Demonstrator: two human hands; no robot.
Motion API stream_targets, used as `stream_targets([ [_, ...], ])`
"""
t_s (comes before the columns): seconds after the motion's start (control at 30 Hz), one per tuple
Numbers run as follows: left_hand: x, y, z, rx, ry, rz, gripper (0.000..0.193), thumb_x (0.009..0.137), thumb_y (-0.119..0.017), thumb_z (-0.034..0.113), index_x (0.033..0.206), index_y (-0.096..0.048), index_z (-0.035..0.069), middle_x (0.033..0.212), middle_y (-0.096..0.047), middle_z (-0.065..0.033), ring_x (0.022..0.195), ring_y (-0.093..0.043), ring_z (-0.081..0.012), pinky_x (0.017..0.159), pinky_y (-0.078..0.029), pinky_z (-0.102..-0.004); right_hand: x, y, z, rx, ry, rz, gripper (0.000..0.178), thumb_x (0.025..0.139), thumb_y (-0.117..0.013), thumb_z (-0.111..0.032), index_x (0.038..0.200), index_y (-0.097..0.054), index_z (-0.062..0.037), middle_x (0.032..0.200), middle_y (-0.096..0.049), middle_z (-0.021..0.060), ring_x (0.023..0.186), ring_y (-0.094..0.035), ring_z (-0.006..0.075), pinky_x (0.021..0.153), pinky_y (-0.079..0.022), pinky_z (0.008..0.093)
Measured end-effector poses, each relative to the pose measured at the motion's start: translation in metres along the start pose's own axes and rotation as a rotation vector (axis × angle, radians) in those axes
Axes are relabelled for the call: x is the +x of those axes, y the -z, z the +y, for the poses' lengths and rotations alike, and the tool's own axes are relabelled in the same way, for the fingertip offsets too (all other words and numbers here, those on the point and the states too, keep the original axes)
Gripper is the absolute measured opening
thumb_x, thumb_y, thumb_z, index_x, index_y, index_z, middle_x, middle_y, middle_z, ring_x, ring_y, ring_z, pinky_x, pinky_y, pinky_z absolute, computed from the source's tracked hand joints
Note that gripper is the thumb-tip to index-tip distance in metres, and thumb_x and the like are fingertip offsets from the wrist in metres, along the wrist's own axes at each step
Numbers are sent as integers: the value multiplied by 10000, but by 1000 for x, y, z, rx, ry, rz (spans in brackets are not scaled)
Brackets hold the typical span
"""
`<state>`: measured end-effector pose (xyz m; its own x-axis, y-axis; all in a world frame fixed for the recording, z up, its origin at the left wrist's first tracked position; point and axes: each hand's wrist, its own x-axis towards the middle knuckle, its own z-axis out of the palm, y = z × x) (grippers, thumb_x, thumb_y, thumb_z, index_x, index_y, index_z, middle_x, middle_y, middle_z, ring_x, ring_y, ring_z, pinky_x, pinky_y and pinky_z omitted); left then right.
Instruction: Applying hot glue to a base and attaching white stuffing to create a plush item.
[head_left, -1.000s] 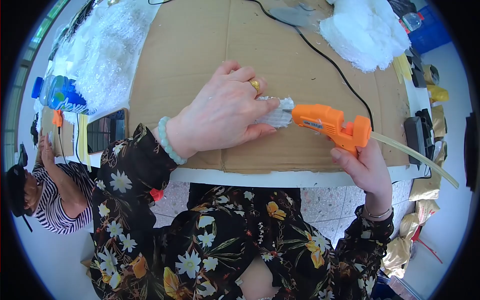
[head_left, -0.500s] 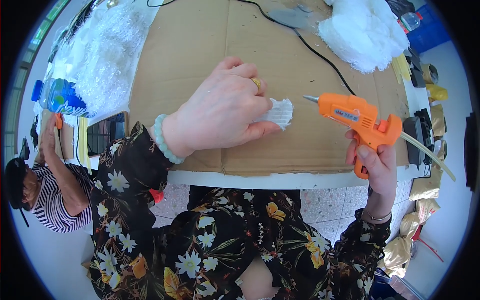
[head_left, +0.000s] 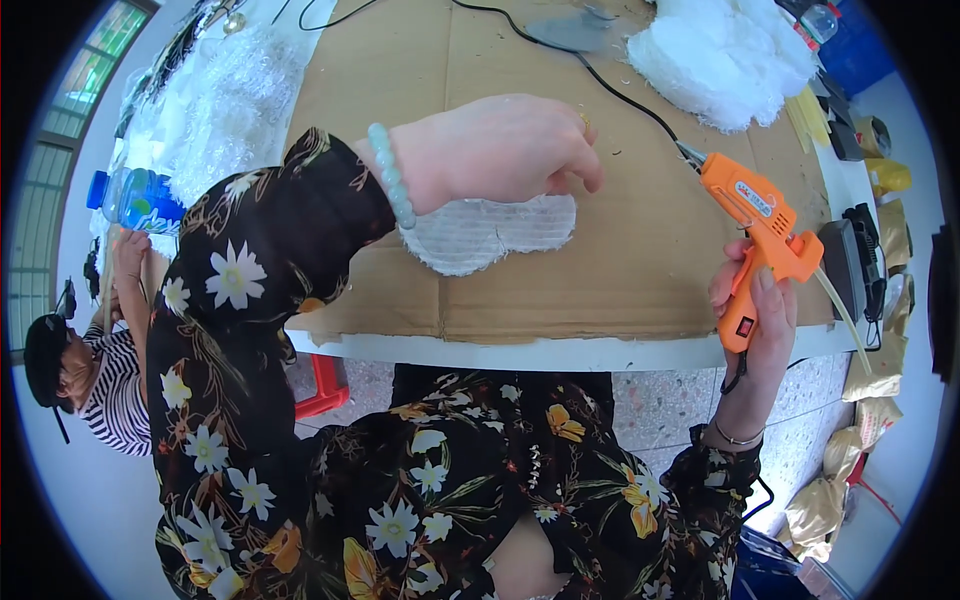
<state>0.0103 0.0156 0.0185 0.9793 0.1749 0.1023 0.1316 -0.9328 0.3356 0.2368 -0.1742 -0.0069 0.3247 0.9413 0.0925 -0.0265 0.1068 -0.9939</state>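
My right hand [head_left: 757, 300] is wrapped round the grip of an orange hot glue gun [head_left: 752, 210]. The gun's metal tip angles up and left over the cardboard, apart from the white piece, and a pale glue stick [head_left: 843, 305] sticks out of its back. A flat white fuzzy piece of ribbed material [head_left: 475, 236], with two rounded lobes, lies on the cardboard. My left hand [head_left: 505, 148] is just above its far edge, palm down with the fingers curled. Its fingertips are mostly hidden, so what they hold, if anything, does not show.
Brown cardboard [head_left: 520, 305] covers the table. White fluffy stuffing [head_left: 720, 60] is at the far right, clear shredded film [head_left: 235, 110] at the far left. A black cord [head_left: 625, 95] crosses the back. A blue-labelled bottle [head_left: 140, 200] and another person [head_left: 110, 380] are at the left.
My left hand has moved farther away over the white piece, uncovering more of it. The glue gun has shifted right, its tip now pointing more upward and away from the piece.
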Motion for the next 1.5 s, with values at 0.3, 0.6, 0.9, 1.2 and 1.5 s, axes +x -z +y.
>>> stream_targets([
  [0.3, 8, -2, 5, -49, -57, -149, 83, 733, -598, 36, 806, -634, 48, 816, -582, -89, 831, -581, -297, 682, -463, -396, -2, 3, 6, 13, -61, -57, 387, 914, -486, -312, 1105, -507, 25, 700, -562, 77, 597, -518, 98, 512, -392, 205],
  [0.6, -8, -7, -25, -94, -66, 31, 53, 732, -595, 57, 782, -609, 64, 791, -570, -77, 792, -568, -279, 665, -459, -379, -1, 5, 9, -15, -63, -98, 413, 901, -508, -342, 1090, -517, 25, 675, -572, 74, 564, -511, 97, 503, -394, 202],
  [0.9, -28, 1, -24, 439, -476, 150, 59, 735, -597, 133, 780, -611, 97, 849, -578, -13, 846, -554, -184, 721, -462, -341, 0, -1, 5, -43, -49, -94, 421, 895, -522, -349, 1073, -519, 32, 666, -565, 83, 562, -516, 103, 487, -391, 204],
  [1.2, -38, -16, -3, 345, -407, 185, 229, 711, -603, 135, 922, -596, 47, 823, -579, -16, 854, -548, -191, 819, -446, -364, -1, 5, 7, -39, -82, -85, 445, 882, -542, -371, 1073, -515, 30, 663, -565, 84, 558, -517, 108, 489, -394, 209],
  [1.5, -45, -21, 19, 16, -41, 131, 362, 774, -653, 206, 1098, -586, 59, 995, -599, -63, 972, -534, -266, 913, -385, -392, -2, 6, 9, -37, -77, -86, 446, 881, -538, -371, 1074, -514, 30, 669, -570, 85, 564, -519, 108, 500, -397, 208],
])
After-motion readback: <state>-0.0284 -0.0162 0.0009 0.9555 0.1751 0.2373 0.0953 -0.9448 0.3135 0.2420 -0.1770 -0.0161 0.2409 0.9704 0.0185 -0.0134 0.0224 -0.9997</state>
